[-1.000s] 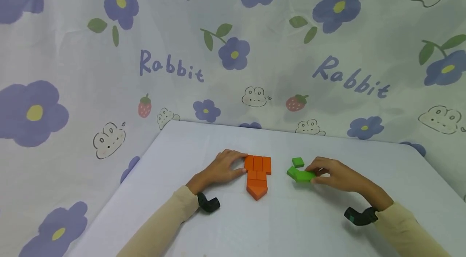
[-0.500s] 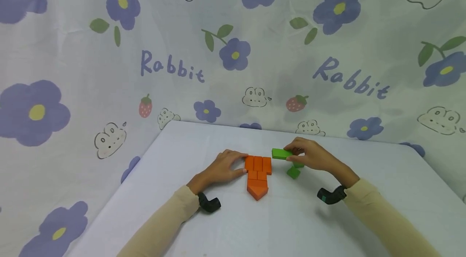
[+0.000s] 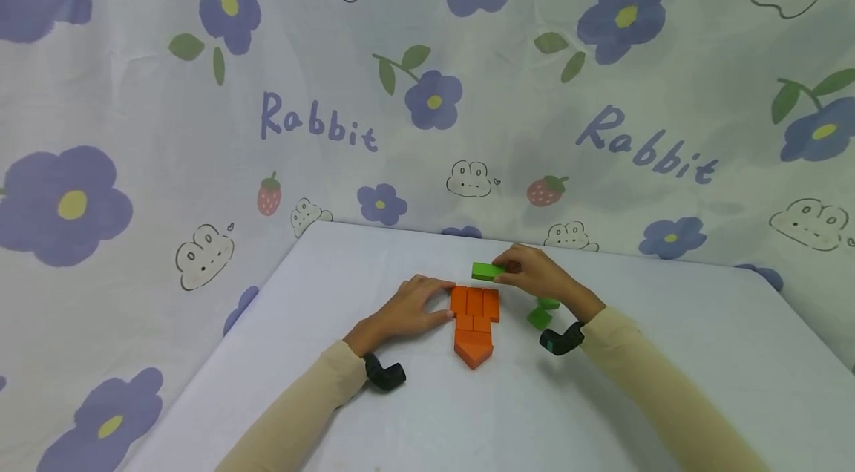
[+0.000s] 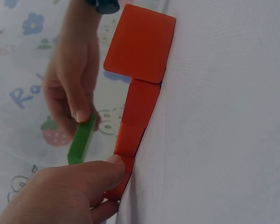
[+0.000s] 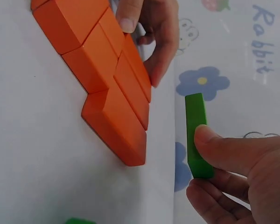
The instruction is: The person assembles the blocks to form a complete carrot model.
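In the head view several orange blocks (image 3: 474,303) lie flat together in an arrow-like shape, pointed end toward the person. My left hand (image 3: 407,309) rests at their left side, its thumb touching the edge and its index finger near the far left corner. Beyond the far end of the orange shape, my right hand (image 3: 534,273) pinches a long green block (image 3: 484,271) by its right end, held above the table. The right wrist view shows the thumb on one face of that green block (image 5: 194,109) and fingers behind it.
Two small green blocks (image 3: 539,318) lie to the right of the orange shape, partly behind the right wrist. Both wrists wear black devices (image 3: 562,339). A patterned cloth (image 3: 427,145) hangs behind the white table (image 3: 427,420).
My right hand has lifted the long green block off the table and carried it left and away, past the far end of the orange blocks. The left hand has stayed in place.
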`<state>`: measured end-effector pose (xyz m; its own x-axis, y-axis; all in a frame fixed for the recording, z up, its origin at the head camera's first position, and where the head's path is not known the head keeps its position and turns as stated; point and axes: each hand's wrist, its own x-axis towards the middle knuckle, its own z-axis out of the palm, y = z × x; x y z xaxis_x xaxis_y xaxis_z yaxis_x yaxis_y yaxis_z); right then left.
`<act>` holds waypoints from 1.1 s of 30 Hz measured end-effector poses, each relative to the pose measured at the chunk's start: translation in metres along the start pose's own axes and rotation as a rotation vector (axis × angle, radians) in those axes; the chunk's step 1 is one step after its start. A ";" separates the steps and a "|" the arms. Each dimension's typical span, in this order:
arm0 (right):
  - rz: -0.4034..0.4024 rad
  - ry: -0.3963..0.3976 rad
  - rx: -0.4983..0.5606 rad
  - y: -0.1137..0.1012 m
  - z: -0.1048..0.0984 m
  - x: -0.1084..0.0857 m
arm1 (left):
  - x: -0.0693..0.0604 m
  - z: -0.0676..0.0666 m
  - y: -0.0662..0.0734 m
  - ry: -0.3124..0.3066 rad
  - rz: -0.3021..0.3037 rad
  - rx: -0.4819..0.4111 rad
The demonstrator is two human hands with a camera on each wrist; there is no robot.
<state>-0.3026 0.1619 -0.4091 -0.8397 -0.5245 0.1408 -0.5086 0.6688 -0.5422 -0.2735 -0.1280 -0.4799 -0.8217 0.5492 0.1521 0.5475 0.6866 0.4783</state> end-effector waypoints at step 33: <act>0.035 -0.020 -0.009 0.006 0.027 0.009 | 0.000 0.000 -0.001 0.000 0.000 0.003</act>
<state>-0.3078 0.1472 -0.4332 -0.8530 -0.5111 0.1059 -0.4811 0.6913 -0.5392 -0.2739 -0.1281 -0.4804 -0.8218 0.5492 0.1518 0.5478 0.6883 0.4756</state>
